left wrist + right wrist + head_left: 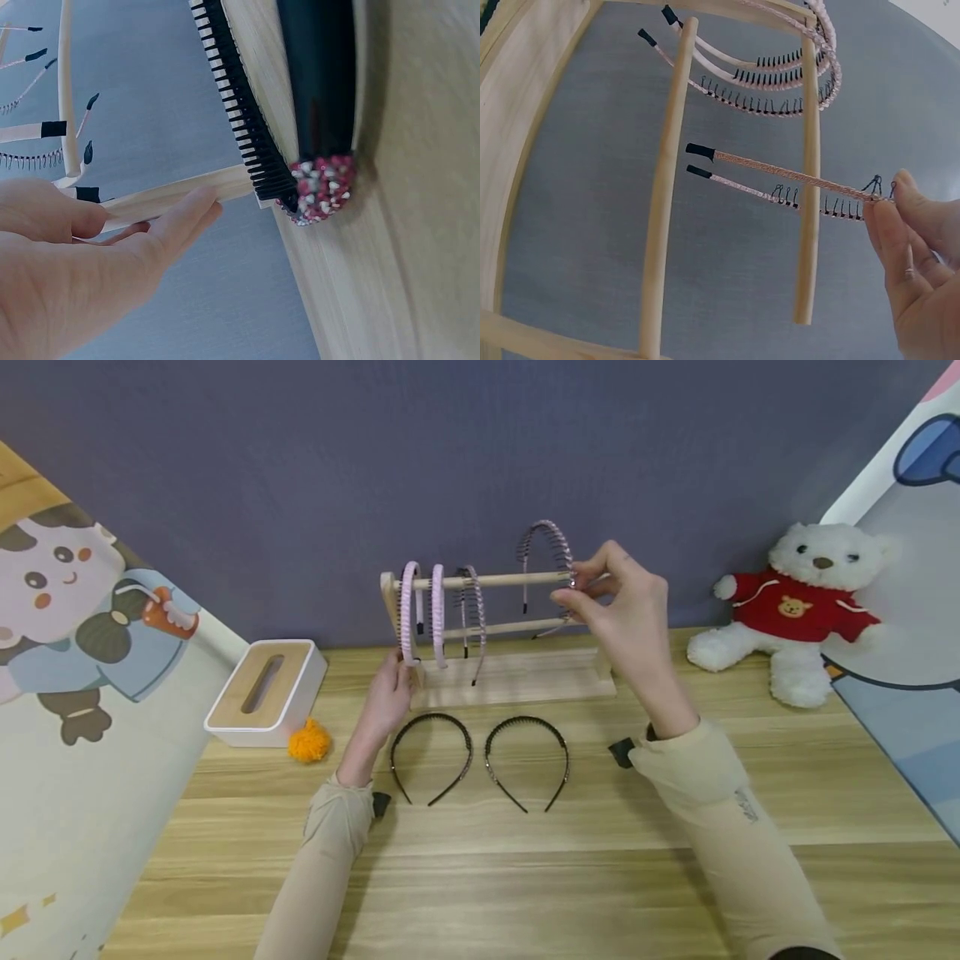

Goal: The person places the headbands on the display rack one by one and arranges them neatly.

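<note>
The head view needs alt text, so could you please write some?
A right hand pinches a headband at a wooden rack bearing three others, while the left hand holds the rack's left end; two more headbands lie on the table.

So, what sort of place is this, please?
Perhaps a child's room or a decorated play corner, judging by the teddy bear, the large cartoon figure at the left and the headband rack.

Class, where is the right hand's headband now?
In the head view, that headband is at the right end of the wooden rack, pinched by the right hand, right of two pink headbands.
</note>
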Action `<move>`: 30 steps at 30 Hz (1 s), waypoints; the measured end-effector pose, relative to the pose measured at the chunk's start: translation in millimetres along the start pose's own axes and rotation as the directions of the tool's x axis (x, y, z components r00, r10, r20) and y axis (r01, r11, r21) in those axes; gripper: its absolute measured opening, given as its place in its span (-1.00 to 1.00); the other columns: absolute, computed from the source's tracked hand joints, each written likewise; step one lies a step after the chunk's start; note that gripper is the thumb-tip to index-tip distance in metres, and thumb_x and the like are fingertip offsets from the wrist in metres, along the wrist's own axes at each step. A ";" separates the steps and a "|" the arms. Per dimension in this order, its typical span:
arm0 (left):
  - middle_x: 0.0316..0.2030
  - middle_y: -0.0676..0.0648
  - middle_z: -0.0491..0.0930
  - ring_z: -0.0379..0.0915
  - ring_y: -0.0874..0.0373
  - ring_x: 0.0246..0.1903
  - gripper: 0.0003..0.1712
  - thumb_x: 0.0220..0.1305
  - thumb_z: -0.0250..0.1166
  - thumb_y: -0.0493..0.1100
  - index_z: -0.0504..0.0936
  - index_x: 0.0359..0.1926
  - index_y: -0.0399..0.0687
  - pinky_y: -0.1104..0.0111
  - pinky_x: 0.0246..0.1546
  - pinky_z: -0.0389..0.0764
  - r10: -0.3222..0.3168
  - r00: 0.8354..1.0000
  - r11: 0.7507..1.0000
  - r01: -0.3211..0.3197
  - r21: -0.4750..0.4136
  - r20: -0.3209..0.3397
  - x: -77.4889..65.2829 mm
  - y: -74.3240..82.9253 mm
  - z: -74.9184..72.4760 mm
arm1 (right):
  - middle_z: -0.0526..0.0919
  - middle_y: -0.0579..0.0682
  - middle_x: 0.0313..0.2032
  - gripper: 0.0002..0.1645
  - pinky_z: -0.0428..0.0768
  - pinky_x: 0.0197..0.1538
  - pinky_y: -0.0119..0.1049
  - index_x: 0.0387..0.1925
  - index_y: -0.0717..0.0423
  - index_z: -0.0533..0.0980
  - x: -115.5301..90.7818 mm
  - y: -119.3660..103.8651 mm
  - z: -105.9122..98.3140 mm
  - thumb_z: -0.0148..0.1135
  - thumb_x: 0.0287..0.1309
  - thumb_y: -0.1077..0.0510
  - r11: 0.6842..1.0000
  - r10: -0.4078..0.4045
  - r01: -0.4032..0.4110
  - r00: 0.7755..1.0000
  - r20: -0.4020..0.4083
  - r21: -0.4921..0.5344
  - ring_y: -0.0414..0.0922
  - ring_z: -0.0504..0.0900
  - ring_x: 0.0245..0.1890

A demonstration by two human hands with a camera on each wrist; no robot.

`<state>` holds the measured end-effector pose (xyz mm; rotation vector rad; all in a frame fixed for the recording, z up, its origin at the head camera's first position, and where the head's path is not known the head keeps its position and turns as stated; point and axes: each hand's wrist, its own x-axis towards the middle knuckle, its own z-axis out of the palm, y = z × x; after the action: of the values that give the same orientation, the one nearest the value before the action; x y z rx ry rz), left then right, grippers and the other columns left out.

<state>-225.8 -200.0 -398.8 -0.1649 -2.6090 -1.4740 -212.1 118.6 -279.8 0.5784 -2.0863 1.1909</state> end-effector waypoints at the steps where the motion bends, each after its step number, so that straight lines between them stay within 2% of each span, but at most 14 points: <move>1: -0.23 -0.31 0.51 0.35 0.10 -0.35 -0.57 0.74 -0.11 -0.26 0.37 0.41 -0.44 0.29 -0.31 0.44 0.001 1.000 1.000 -0.001 -0.001 0.000 0.0 -0.2 0.0 | 0.77 0.22 -0.11 -0.67 0.65 -0.31 -0.55 -0.28 0.36 0.50 0.5 0.3 2.3 0.58 0.14 0.35 1.000 0.004 -0.004 1.000 0.002 0.001 -0.17 0.78 -0.37; 3: -0.24 -0.28 0.50 0.35 0.11 -0.36 -0.57 0.74 -0.11 -0.26 0.38 0.40 -0.44 0.30 -0.32 0.43 -0.001 1.000 1.000 0.001 -0.001 -0.004 0.0 -0.5 0.0 | 0.77 0.23 -0.11 -0.67 0.65 -0.32 -0.55 -0.28 0.36 0.50 1.6 0.5 7.2 0.58 0.14 0.35 1.000 0.016 -0.016 1.000 0.010 0.016 -0.01 0.80 -0.37; 5: -0.25 -0.27 0.50 0.35 0.11 -0.36 -0.58 0.74 -0.10 -0.26 0.39 0.39 -0.45 0.31 -0.33 0.43 0.001 1.000 1.000 -0.001 -0.001 -0.006 -0.1 -1.0 -0.1 | 0.77 0.22 -0.13 -0.67 0.65 -0.32 -0.55 -0.27 0.35 0.51 2.3 0.9 12.1 0.58 0.14 0.34 0.999 0.026 -0.026 0.999 0.020 0.026 0.04 0.80 -0.36; 11: -0.23 -0.30 0.51 0.35 0.09 -0.36 -0.58 0.75 -0.12 -0.24 0.39 0.39 -0.42 0.33 -0.36 0.41 -0.002 1.000 1.000 0.002 -0.008 -0.003 -0.2 -0.9 0.4 | 0.77 0.16 -0.21 -0.67 0.63 -0.34 -0.56 -0.23 0.32 0.55 3.3 1.3 23.3 0.59 0.14 0.27 0.999 0.036 -0.035 0.998 0.048 -0.010 -0.01 0.81 -0.36; 17: -0.21 -0.32 0.51 0.36 0.07 -0.34 -0.56 0.76 -0.13 -0.23 0.36 0.43 -0.41 0.30 -0.34 0.43 -0.009 1.000 1.000 0.009 0.005 0.008 -0.3 -0.2 0.4 | 0.79 0.12 -0.24 -0.66 0.57 -0.36 -0.56 -0.20 0.28 0.59 3.0 0.4 31.1 0.61 0.15 0.21 0.995 0.080 -0.074 0.993 0.087 -0.069 -0.03 0.80 -0.34; 25: -0.22 -0.28 0.51 0.34 0.11 -0.37 -0.53 0.76 -0.14 -0.22 0.34 0.46 -0.41 0.34 -0.39 0.42 -0.015 1.000 1.000 0.016 -0.017 0.018 -1.1 0.1 -0.4 | 0.77 0.09 -0.23 -0.65 0.70 -0.31 -0.14 -0.19 0.23 0.57 -1.8 0.2 40.8 0.62 0.16 0.19 0.991 0.107 -0.094 0.983 0.149 -0.090 -0.01 0.79 -0.29; 30: -0.22 -0.26 0.51 0.33 0.12 -0.40 -0.54 0.76 -0.14 -0.21 0.35 0.45 -0.40 0.37 -0.43 0.41 -0.020 1.000 1.000 0.020 -0.023 0.018 -0.5 -1.2 -0.2 | 0.74 0.08 -0.24 -0.63 0.72 -0.22 -0.12 -0.15 0.22 0.58 -2.8 1.2 45.4 0.62 0.16 0.17 0.987 0.134 -0.117 0.976 0.171 -0.107 -0.01 0.76 -0.28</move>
<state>-225.5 -200.8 -399.8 -0.1558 -2.6163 -1.5167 -225.7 79.8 -299.3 0.5313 -2.3476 1.1361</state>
